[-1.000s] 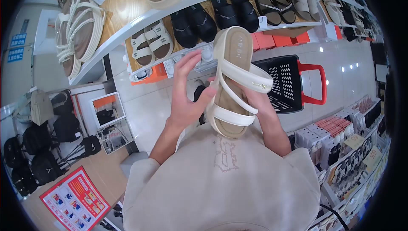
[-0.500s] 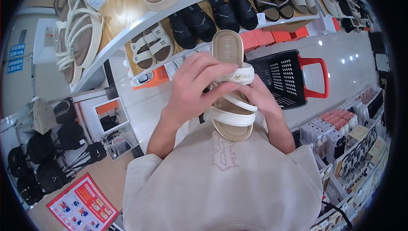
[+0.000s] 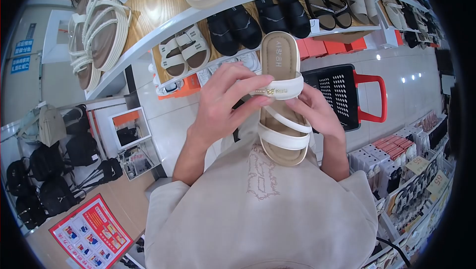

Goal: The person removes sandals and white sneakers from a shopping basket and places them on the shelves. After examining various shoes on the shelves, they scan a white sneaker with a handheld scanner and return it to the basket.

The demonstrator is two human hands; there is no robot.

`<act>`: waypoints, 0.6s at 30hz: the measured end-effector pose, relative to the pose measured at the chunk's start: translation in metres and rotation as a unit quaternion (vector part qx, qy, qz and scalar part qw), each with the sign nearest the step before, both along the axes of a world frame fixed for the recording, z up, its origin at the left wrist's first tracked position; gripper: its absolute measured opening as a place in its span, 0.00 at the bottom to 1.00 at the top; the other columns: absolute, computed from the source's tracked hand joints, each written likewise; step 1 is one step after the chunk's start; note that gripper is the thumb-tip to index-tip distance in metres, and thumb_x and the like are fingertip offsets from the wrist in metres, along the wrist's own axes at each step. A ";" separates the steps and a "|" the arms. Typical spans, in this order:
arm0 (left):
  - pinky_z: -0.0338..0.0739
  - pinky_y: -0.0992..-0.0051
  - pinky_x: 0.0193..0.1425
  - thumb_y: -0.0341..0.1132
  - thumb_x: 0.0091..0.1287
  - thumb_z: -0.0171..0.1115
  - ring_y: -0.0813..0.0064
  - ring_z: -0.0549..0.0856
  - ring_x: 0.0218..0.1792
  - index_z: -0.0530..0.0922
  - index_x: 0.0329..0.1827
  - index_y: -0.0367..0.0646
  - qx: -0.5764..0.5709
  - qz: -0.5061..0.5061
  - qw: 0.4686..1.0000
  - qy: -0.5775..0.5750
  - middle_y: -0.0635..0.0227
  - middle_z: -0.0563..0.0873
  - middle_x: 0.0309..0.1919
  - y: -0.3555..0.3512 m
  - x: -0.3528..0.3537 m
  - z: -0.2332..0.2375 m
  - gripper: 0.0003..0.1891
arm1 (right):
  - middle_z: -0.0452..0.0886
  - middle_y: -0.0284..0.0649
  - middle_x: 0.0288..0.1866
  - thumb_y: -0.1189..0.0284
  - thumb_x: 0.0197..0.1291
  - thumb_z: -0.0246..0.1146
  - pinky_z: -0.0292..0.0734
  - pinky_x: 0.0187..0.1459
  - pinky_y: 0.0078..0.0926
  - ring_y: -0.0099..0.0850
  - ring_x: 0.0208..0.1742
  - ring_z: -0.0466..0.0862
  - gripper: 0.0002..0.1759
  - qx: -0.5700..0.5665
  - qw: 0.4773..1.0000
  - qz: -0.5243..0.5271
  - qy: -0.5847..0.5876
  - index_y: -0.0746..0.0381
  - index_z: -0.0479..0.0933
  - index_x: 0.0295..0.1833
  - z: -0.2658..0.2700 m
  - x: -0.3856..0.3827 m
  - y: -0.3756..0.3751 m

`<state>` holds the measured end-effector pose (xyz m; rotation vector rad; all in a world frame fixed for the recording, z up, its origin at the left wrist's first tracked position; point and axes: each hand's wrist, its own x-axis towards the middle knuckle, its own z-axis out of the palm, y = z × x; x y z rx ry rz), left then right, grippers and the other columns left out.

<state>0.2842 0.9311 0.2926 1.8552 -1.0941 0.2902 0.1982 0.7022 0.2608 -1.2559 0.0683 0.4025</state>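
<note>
Between my two hands, in front of my chest, is a white strappy sandal (image 3: 280, 66) with a tan insole and a gold ornament on its upper strap. Its open sole end points toward the shelf. My left hand (image 3: 228, 100) pinches the ornamented strap between thumb and fingers from the left side. On the right edge, my right hand (image 3: 317, 110) grips the sandal, with the thumb over the insole near the middle straps. The fingers beneath the sole are hidden.
A curved shelf (image 3: 163, 36) ahead carries white sandals (image 3: 184, 51) and black slides (image 3: 233, 28). Beyond my right hand stands a black basket (image 3: 332, 90) with a red handle. Black backpacks (image 3: 82, 150) are at left, a packed rack (image 3: 401, 170) at right.
The sandal and both hands have shifted slightly right. My right hand's thumb and fingers now show more at the sandal's edge. The view has moved a little.
</note>
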 end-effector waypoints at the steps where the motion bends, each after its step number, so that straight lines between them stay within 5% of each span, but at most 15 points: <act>1: 0.79 0.65 0.44 0.32 0.56 0.80 0.62 0.83 0.41 0.86 0.54 0.44 0.000 0.000 1.000 0.000 0.65 0.84 0.41 0.001 0.000 -0.001 0.22 | 0.82 0.41 0.66 0.71 0.77 0.61 0.77 0.65 0.26 0.23 0.63 0.81 0.29 0.000 1.000 0.000 0.000 0.68 0.66 0.78 0.000 -0.001 -0.002; 4: 0.79 0.64 0.44 0.34 0.54 0.82 0.61 0.84 0.42 0.86 0.53 0.42 -0.006 -0.002 1.000 0.028 0.64 0.84 0.41 0.004 0.001 0.001 0.22 | 0.82 0.40 0.66 0.70 0.79 0.60 0.77 0.64 0.25 0.22 0.62 0.81 0.28 0.005 1.000 0.007 0.005 0.68 0.66 0.78 -0.002 -0.004 -0.008; 6: 0.79 0.56 0.58 0.33 0.57 0.81 0.60 0.85 0.47 0.83 0.57 0.40 0.023 -0.019 0.994 0.103 0.60 0.88 0.48 0.005 -0.003 0.013 0.25 | 0.81 0.38 0.64 0.70 0.80 0.59 0.77 0.61 0.23 0.20 0.60 0.80 0.27 0.005 1.000 -0.004 0.028 0.68 0.67 0.79 -0.002 -0.005 -0.009; 10: 0.78 0.56 0.62 0.36 0.58 0.81 0.62 0.86 0.47 0.83 0.56 0.41 0.083 0.013 0.990 0.110 0.62 0.89 0.47 -0.001 -0.006 0.008 0.24 | 0.81 0.37 0.63 0.70 0.80 0.58 0.76 0.60 0.22 0.19 0.59 0.79 0.26 -0.028 0.999 0.020 0.041 0.67 0.68 0.78 -0.002 -0.006 -0.008; 13: 0.76 0.56 0.67 0.32 0.61 0.78 0.63 0.86 0.46 0.84 0.54 0.40 0.080 -0.006 0.994 0.077 0.64 0.90 0.45 -0.005 -0.006 -0.005 0.19 | 0.82 0.35 0.61 0.69 0.80 0.59 0.76 0.60 0.21 0.18 0.58 0.79 0.27 -0.032 0.999 -0.007 -0.026 0.66 0.68 0.78 -0.005 -0.007 -0.006; 16: 0.81 0.56 0.63 0.36 0.62 0.79 0.60 0.88 0.45 0.86 0.46 0.39 0.032 -0.007 0.991 0.129 0.61 0.89 0.39 -0.009 -0.010 -0.006 0.15 | 0.81 0.38 0.63 0.69 0.79 0.60 0.74 0.63 0.24 0.21 0.61 0.79 0.27 -0.074 0.997 0.012 0.024 0.68 0.67 0.77 0.004 -0.006 -0.008; 18: 0.76 0.53 0.71 0.34 0.65 0.77 0.61 0.88 0.45 0.86 0.48 0.38 -0.004 -0.037 0.977 0.209 0.62 0.90 0.42 -0.007 -0.010 -0.004 0.13 | 0.81 0.41 0.65 0.70 0.78 0.61 0.72 0.68 0.27 0.25 0.65 0.78 0.27 -0.065 0.995 -0.054 -0.047 0.69 0.67 0.76 0.000 -0.009 -0.003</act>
